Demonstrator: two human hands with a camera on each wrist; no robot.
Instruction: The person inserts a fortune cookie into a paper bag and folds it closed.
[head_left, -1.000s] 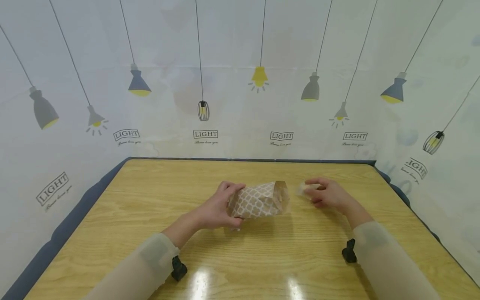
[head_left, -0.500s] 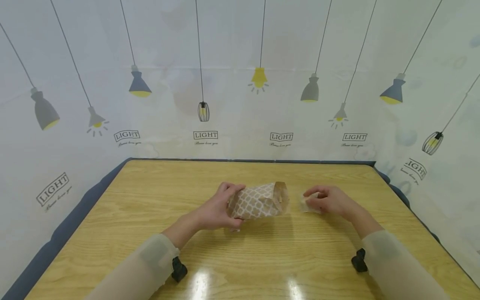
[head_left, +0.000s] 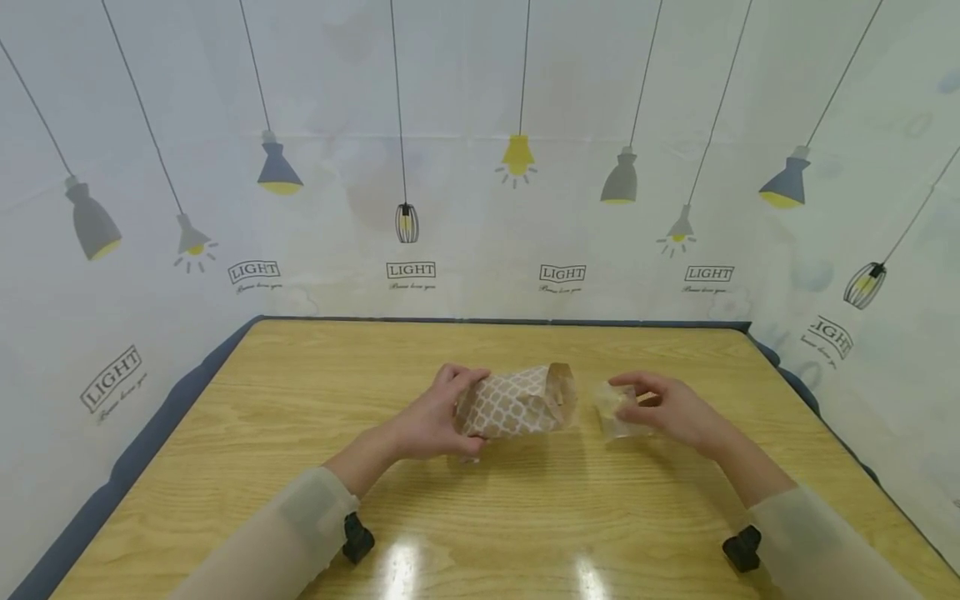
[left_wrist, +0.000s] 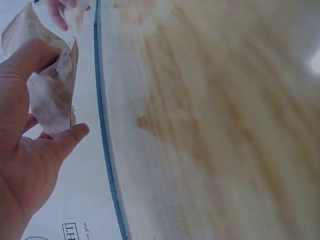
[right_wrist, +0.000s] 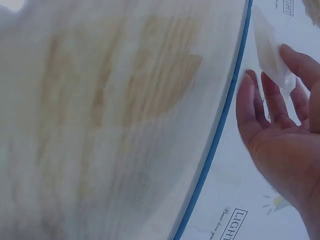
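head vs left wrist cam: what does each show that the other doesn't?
Head only: the whole wooden table, both sleeves, the backdrop's lamp prints, and the right hand holding a small pale packet just right of the patterned paper bag, whose open end faces it.
Left wrist only: the left hand up close, thumb and fingers pinching the bag's crumpled end.
Both: the left hand gripping the bag, the tabletop and its blue edge.

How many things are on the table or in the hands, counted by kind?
Patterned paper bag: 1, held by the left hand
Small clear wrapped item: 1, held by the right hand
Total: 2
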